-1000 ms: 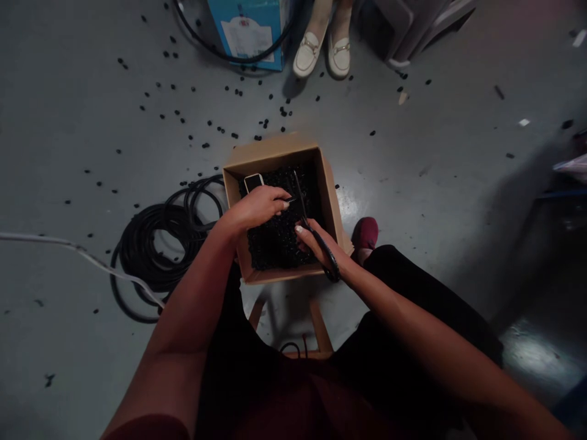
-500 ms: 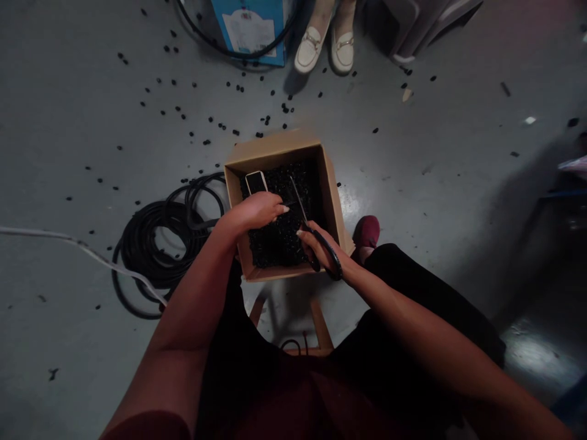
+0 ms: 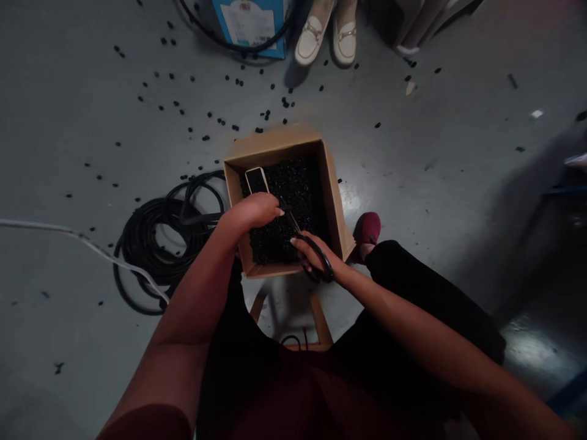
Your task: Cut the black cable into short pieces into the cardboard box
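Note:
My right hand (image 3: 314, 252) is closed around the black handles of a pair of scissors (image 3: 320, 253). Its blades point up and left, their tips by the fingers of my left hand (image 3: 263, 209). Those fingers pinch a small black piece (image 3: 285, 208), which meets the blades; its full shape is too dark to make out. Both hands are over an open cardboard box (image 3: 336, 201) holding a deep layer of small, shiny black pieces (image 3: 298, 177). Inside the box at the upper left lies a phone (image 3: 257, 179) with a pale edge, partly behind my left hand.
Coiled black cable (image 3: 137, 244) lies left of the box, with a white cord (image 3: 98, 249) crossing it. Small black bits are scattered over the grey floor (image 3: 55, 183). Beyond stand a blue carton (image 3: 279, 46), another person's white shoes (image 3: 309, 41) and a plastic stool (image 3: 408, 30).
The scissors have moved left and down, bringing the blades from above the loose pieces onto the black piece at my left fingertips. My left hand has shifted slightly left.

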### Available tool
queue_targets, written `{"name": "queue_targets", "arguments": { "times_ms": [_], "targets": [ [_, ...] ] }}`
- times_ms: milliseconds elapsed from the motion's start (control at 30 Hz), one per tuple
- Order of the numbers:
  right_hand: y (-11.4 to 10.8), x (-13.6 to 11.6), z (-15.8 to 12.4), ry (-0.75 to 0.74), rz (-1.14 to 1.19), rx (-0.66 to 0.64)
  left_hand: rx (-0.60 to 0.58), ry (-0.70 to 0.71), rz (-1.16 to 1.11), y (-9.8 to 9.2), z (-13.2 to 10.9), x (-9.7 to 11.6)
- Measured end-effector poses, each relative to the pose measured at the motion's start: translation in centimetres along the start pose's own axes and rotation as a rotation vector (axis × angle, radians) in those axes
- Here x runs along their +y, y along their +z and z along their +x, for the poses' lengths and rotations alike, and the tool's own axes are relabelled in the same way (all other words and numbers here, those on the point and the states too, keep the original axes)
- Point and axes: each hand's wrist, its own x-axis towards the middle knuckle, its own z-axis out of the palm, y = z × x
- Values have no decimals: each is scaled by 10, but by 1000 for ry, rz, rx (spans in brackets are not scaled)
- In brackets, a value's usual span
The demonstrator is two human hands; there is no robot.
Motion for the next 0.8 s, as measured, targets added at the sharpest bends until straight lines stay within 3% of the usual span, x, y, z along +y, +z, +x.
{"name": "queue_targets", "arguments": {
  "times_ms": [100, 200, 367, 567, 800],
  "targets": [
    [2, -1, 0, 45, 94, -1, 31, -41, -23, -1, -1, 0],
    [1, -6, 1, 77, 203, 8, 143, -71, -84, -9, -7, 1],
    [-5, -17, 1, 4, 226, 22, 256, -59, -231, -24, -15, 5],
    [-14, -32, -2, -77, 130, 41, 202, -17, -356, -26, -17, 9],
    [-18, -30, 2, -150, 34, 42, 155, 48, -321, -24, -14, 14]
  ]
}}
